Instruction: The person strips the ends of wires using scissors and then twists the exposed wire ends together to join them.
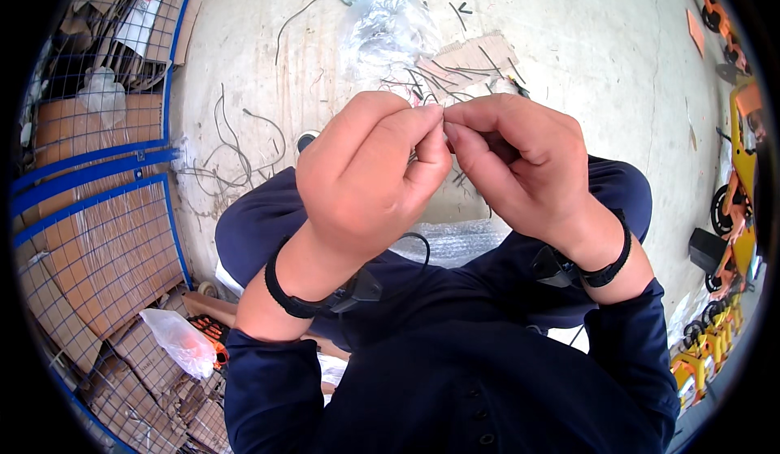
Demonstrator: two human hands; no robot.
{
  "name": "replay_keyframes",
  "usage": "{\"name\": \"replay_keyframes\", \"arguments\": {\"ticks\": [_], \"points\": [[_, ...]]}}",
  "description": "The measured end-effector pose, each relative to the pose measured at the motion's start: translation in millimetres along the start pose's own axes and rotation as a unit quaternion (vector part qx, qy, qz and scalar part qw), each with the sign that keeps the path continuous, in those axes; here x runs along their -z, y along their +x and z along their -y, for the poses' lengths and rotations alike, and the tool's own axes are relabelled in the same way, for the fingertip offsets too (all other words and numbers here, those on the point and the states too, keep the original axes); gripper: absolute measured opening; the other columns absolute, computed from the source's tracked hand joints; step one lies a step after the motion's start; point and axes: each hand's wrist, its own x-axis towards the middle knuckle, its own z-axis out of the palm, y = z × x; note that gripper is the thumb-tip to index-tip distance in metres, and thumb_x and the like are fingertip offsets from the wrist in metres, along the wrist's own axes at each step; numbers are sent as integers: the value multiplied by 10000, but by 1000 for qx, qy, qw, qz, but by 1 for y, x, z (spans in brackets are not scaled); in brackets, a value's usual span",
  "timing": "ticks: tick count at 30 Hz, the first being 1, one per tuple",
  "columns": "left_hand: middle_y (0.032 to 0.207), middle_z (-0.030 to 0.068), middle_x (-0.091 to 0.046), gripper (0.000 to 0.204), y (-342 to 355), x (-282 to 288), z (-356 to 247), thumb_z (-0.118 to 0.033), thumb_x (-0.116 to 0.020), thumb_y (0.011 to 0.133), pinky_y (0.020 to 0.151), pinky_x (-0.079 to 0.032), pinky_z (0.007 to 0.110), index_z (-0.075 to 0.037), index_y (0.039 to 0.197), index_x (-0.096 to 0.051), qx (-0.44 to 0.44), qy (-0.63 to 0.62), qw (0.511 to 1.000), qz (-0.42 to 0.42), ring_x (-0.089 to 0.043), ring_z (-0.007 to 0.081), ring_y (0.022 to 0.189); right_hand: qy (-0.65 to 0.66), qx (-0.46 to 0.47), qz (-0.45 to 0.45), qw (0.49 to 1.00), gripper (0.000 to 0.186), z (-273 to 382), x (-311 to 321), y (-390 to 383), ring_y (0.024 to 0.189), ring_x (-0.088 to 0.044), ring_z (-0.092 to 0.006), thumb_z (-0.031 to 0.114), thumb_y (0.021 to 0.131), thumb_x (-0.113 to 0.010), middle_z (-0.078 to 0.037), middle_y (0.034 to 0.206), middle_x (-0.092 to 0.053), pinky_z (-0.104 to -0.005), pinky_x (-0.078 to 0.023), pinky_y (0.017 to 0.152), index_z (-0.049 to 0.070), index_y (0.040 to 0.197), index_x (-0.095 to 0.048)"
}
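My left hand (366,169) and my right hand (528,157) meet above my lap, fingertips almost touching. Both are closed in a pinch, thumbs against bent forefingers. Whatever lies between the fingertips is too small and too covered to name. Just beyond them on the floor lie cut lengths of black cable (463,69) and a few thin red wires, partly hidden by my hands. Some of these pieces rest on a torn sheet of cardboard (487,50). A crumpled clear plastic bag (386,35) lies beside it.
On the left stand blue wire-mesh cages (172,72) filled with flattened cardboard. Long black cables (236,149) curl over the concrete floor near them. Bubble wrap (459,241) lies between my legs. Yellow and orange wheeled frames (741,173) line the right side.
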Motion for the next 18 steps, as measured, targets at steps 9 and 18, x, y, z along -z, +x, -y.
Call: {"name": "replay_keyframes", "arguments": {"ticks": [9, 18], "points": [[811, 83, -615, 140, 5, 11, -5, 78, -661, 728, 563, -448, 213, 11, 850, -661, 99, -124, 987, 9, -564, 101, 638, 58, -5, 23, 998, 118, 4, 5, 0, 626, -644, -208, 5, 787, -658, -96, 772, -670, -269, -496, 546, 20, 904, -667], [871, 94, -618, 116, 6, 12, -4, 12, -668, 813, 602, -468, 206, 22, 929, -663, 110, -171, 979, 20, -579, 104, 686, 27, 36, 3, 999, 141, 2, 7, 5, 668, -658, -225, -25, 768, -670, -118, 798, -678, -270, -510, 577, 11, 904, -668]]}}
